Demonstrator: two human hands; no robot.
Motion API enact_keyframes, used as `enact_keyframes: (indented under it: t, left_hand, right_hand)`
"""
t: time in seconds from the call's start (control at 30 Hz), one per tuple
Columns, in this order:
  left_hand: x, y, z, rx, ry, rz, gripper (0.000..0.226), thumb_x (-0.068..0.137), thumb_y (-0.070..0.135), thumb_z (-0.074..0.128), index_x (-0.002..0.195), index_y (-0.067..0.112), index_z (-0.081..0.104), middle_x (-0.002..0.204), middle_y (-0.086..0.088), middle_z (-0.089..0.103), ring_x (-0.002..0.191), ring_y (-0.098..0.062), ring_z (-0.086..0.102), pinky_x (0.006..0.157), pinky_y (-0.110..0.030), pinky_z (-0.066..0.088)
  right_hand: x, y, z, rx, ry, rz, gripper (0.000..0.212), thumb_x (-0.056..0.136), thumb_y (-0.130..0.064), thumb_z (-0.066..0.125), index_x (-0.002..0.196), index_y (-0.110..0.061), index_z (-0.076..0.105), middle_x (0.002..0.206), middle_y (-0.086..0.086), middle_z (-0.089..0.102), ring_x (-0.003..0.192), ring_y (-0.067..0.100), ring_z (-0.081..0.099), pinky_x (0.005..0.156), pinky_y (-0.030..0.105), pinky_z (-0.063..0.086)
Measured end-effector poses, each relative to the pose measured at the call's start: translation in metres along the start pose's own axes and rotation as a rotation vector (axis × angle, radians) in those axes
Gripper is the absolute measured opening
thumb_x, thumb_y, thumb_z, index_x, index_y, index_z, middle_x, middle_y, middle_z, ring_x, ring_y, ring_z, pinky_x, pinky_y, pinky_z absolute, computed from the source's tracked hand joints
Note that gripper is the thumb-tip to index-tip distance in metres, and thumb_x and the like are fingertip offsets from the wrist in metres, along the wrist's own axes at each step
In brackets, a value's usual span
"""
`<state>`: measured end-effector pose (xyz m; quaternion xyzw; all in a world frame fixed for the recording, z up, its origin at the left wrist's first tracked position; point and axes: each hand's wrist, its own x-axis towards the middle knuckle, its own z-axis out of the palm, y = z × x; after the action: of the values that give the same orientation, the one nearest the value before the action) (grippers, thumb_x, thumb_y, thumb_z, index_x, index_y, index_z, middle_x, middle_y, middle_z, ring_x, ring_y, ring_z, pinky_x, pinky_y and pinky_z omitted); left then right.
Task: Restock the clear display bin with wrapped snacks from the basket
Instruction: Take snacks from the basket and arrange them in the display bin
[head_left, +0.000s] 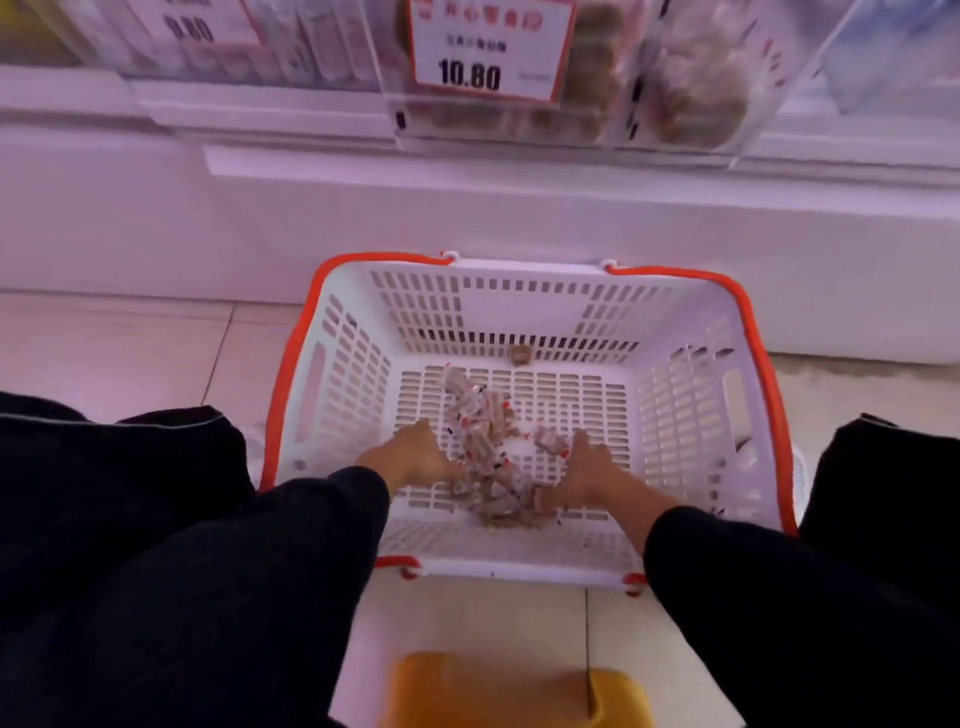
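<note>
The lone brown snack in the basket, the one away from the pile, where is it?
In the head view, the lone snack sits against the far wall of the basket, near its middle, beyond the snack pile.

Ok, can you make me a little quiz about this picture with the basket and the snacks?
1. True or false: both hands are inside the basket.
2. Where do the snacks lie? A) spread over the whole basket floor B) in a small heap between the hands C) on the tiles
3. Fill in: the price sign above reads ____.

Key
1. True: the left hand and the right hand are both at the heap on the basket floor.
2. B. One stray snack lies apart by the far wall.
3. 10.80
</note>
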<state>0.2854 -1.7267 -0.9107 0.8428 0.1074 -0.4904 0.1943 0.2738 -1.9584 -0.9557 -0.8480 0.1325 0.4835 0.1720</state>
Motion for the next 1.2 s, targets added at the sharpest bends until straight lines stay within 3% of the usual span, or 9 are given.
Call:
enact_keyframes:
  t: [0.13, 0.23, 0.33, 0.4, 0.53, 0.67, 0.77, 0.93, 1.2]
  left_hand:
    - [0.029, 0.008, 0.035, -0.253, -0.012, -0.043, 0.105, 0.084, 0.058, 0.068, 0.158, 0.012, 0.008, 0.161, -0.014, 0.021, 0.137, -0.037, 0.04, 0.104, -0.043, 0.046]
    - [0.047, 0.022, 0.051, -0.34, 0.096, -0.055, 0.071, 0.095, 0.056, 0.053, 0.146, 0.009, 0.039, 0.146, -0.02, 0.046, 0.125, -0.038, 0.053, 0.102, -0.045, 0.048]
    - [0.058, 0.032, 0.059, -0.636, 0.065, -0.085, 0.048, 0.092, 0.045, 0.065, 0.122, 0.007, 0.064, 0.104, -0.007, 0.068, 0.089, -0.025, 0.067, 0.073, -0.029, 0.056]
    - [0.062, 0.038, 0.06, -0.796, 0.023, -0.179, 0.057, 0.088, 0.046, 0.069, 0.126, 0.005, 0.062, 0.098, -0.008, 0.07, 0.078, -0.023, 0.066, 0.062, -0.028, 0.055]
    - [0.067, 0.043, 0.062, -0.953, 0.06, -0.277, 0.079, 0.085, 0.048, 0.072, 0.146, 0.009, 0.04, 0.131, -0.015, 0.061, 0.105, -0.032, 0.065, 0.084, -0.044, 0.059]
    - [0.073, 0.04, 0.067, -1.055, 0.109, -0.221, 0.035, 0.091, 0.026, 0.071, 0.121, 0.01, 0.063, 0.086, -0.009, 0.073, 0.078, -0.025, 0.072, 0.07, -0.041, 0.062]
    - [0.072, 0.035, 0.063, -1.074, 0.088, -0.22, 0.027, 0.092, 0.013, 0.069, 0.117, 0.007, 0.061, 0.095, -0.016, 0.072, 0.082, -0.03, 0.071, 0.071, -0.046, 0.061]
    - [0.064, 0.026, 0.051, -1.116, 0.083, -0.177, 0.015, 0.09, 0.0, 0.064, 0.103, 0.007, 0.062, 0.085, -0.014, 0.068, 0.061, -0.023, 0.066, 0.047, -0.03, 0.055]
    - [0.034, 0.006, 0.023, -1.303, 0.049, -0.092, 0.018, 0.081, -0.009, 0.057, 0.097, 0.001, 0.061, 0.091, -0.013, 0.065, 0.067, -0.022, 0.074, 0.058, -0.029, 0.059]
  right_hand:
    - [0.017, -0.016, 0.019, 0.04, 0.018, -0.035, 0.13, 0.059, -0.053, 0.089, 0.154, -0.029, 0.003, 0.16, 0.015, -0.009, 0.14, 0.045, 0.03, 0.106, 0.049, 0.042]
    - [0.022, -0.022, 0.034, -0.09, 0.134, -0.022, 0.116, 0.059, -0.07, 0.078, 0.147, -0.023, 0.018, 0.151, 0.018, 0.016, 0.127, 0.042, 0.044, 0.1, 0.051, 0.045]
    - [0.027, -0.021, 0.038, -0.15, 0.26, -0.12, 0.078, 0.076, -0.053, 0.074, 0.131, -0.015, 0.033, 0.131, 0.017, 0.038, 0.115, 0.039, 0.051, 0.089, 0.044, 0.047]
    - [0.03, -0.024, 0.039, -0.09, 0.237, -0.203, 0.065, 0.079, -0.042, 0.074, 0.125, -0.012, 0.038, 0.122, 0.017, 0.046, 0.108, 0.04, 0.057, 0.085, 0.042, 0.048]
    - [0.032, -0.031, 0.041, -0.191, 0.148, -0.27, 0.047, 0.078, -0.042, 0.076, 0.106, -0.009, 0.057, 0.096, 0.01, 0.06, 0.096, 0.031, 0.063, 0.072, 0.032, 0.046]
    - [0.036, -0.028, 0.037, -0.08, 0.073, -0.247, 0.028, 0.079, -0.03, 0.074, 0.094, -0.007, 0.069, 0.07, 0.001, 0.051, 0.069, 0.018, 0.053, 0.059, 0.024, 0.038]
    - [0.036, -0.028, 0.035, -0.053, 0.053, -0.225, 0.022, 0.081, -0.026, 0.073, 0.089, -0.007, 0.067, 0.081, 0.007, 0.058, 0.076, 0.02, 0.054, 0.06, 0.026, 0.039]
    - [0.033, -0.027, 0.032, 0.254, 0.003, -0.213, 0.025, 0.08, -0.025, 0.079, 0.09, -0.002, 0.073, 0.079, 0.008, 0.063, 0.078, 0.022, 0.059, 0.068, 0.029, 0.049]
    - [-0.007, -0.038, -0.003, 0.862, -0.074, -0.208, 0.002, 0.078, -0.007, 0.069, 0.076, -0.005, 0.068, 0.074, 0.012, 0.073, 0.06, 0.021, 0.07, 0.061, 0.039, 0.061]
